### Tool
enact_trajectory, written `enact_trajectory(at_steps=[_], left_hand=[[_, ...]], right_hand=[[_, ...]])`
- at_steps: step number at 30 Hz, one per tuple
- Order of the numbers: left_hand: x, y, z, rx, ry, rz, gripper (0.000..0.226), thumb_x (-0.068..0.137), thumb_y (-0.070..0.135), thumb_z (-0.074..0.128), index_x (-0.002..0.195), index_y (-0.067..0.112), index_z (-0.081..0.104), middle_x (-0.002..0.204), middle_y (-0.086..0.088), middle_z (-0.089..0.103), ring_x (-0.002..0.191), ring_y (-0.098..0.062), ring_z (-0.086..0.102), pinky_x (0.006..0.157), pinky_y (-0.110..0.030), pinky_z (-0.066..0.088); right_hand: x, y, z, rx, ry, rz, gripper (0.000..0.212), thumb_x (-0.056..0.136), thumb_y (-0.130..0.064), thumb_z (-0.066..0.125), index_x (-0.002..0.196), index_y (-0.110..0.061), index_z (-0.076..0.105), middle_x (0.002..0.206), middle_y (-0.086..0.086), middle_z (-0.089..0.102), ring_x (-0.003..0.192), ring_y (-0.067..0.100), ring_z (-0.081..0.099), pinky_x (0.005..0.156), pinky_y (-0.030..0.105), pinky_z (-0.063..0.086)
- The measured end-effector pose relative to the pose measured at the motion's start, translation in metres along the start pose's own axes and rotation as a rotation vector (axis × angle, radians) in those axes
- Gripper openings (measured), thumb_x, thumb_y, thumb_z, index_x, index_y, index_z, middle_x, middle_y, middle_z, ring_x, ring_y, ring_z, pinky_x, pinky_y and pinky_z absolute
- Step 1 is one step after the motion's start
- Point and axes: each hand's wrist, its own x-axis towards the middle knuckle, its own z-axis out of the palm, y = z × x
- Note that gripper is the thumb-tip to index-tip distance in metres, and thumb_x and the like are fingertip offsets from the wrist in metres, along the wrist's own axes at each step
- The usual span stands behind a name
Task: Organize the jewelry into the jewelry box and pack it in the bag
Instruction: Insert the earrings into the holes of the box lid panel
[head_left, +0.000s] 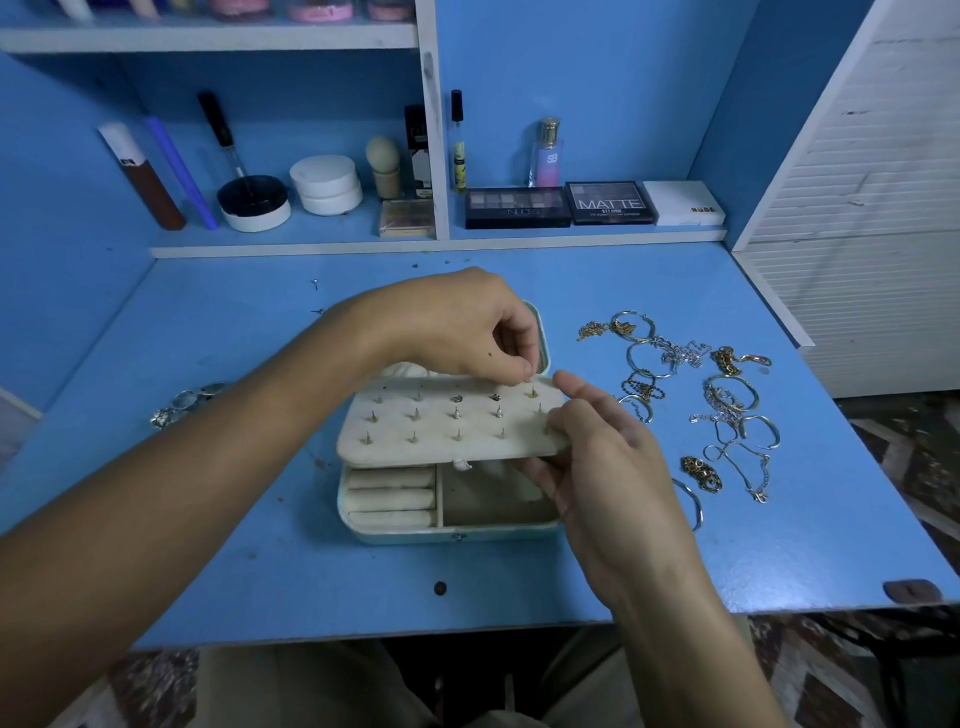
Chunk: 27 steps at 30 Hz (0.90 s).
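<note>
On the blue surface (260, 545) in front of you, seen from the head camera, the jewelry box (447, 519) lies open, its lid (537, 332) raised at the far side. Your right hand (597, 457) grips the right edge of the cream earring panel (447, 426), fingers curled under it and thumb on top, holding it above the box's lower compartments. Your left hand (457, 327) reaches over from the left and pinches something tiny between thumb and fingertips at the panel's far right corner; what it holds is too small to make out. Rows of earring posts stick up from the panel. Below it, the ring rolls (389, 493) fill the box's left compartment, with an open compartment beside them. To the right of the box a loose spread of bracelets and chains (701, 395) lies on the surface, well apart from a small cluster of silver rings (187, 402) on the left, partly behind your left forearm. At the back, the shelf (441, 240) carries eyeshadow palettes (561, 205), a perfume bottle (546, 153) and round white jars (326, 184).
</note>
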Motion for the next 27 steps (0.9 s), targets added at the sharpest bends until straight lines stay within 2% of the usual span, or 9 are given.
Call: enact_trajectory(at_steps=[3,10,14,17,21,27], left_hand=[[0.0,0.002,0.002,-0.005,-0.005,-0.002,0.01,0.085,0.021,0.068,0.08,0.029,0.071,0.072,0.018,0.07,0.063,0.005,0.06,0.059,-0.007,0.042],[0.002,0.003,0.003,0.001,-0.036,-0.002,0.01,0.079,0.018,0.068,0.076,0.027,0.07,0.069,0.016,0.069,0.07,-0.004,0.064,0.079,-0.037,0.056],[0.004,0.003,0.003,0.011,-0.059,-0.001,0.01,0.074,0.018,0.067,0.073,0.028,0.069,0.068,0.015,0.069,0.071,-0.008,0.065,0.081,-0.044,0.056],[0.004,0.001,0.003,-0.014,-0.054,-0.004,0.011,0.078,0.019,0.069,0.074,0.029,0.07,0.069,0.016,0.069,0.071,-0.006,0.065,0.078,-0.038,0.056],[-0.002,-0.008,0.003,-0.077,0.006,-0.009,0.008,0.087,0.025,0.07,0.083,0.031,0.074,0.078,0.016,0.072,0.074,0.001,0.065,0.067,-0.013,0.047],[-0.022,-0.033,-0.002,-0.16,0.153,-0.036,0.006,0.089,0.022,0.071,0.09,0.026,0.077,0.085,0.015,0.074,0.076,0.004,0.064,0.068,-0.006,0.044]], right_hand=[[0.0,0.0,0.0,-0.005,0.001,-0.002,0.027,0.098,0.0,0.043,0.106,-0.015,0.064,0.079,-0.002,0.074,0.07,0.007,0.07,0.058,0.022,0.056],[-0.001,0.0,0.0,-0.021,0.001,-0.012,0.027,0.098,0.0,0.043,0.105,-0.016,0.064,0.078,-0.003,0.075,0.071,0.007,0.07,0.06,0.022,0.055],[-0.001,0.001,0.0,-0.023,0.014,-0.009,0.028,0.098,-0.002,0.044,0.109,-0.017,0.064,0.077,-0.005,0.074,0.069,0.005,0.069,0.059,0.02,0.055],[-0.001,0.001,0.0,-0.021,0.014,-0.004,0.028,0.098,-0.002,0.044,0.109,-0.018,0.064,0.078,-0.006,0.075,0.07,0.004,0.07,0.059,0.019,0.054],[-0.001,-0.001,0.002,-0.024,0.01,-0.007,0.026,0.098,-0.003,0.046,0.106,-0.019,0.065,0.077,-0.006,0.075,0.07,0.004,0.07,0.059,0.018,0.055],[-0.003,-0.006,0.004,-0.015,0.012,-0.009,0.019,0.098,-0.006,0.051,0.096,-0.015,0.067,0.077,-0.003,0.075,0.071,0.008,0.071,0.058,0.019,0.055]])
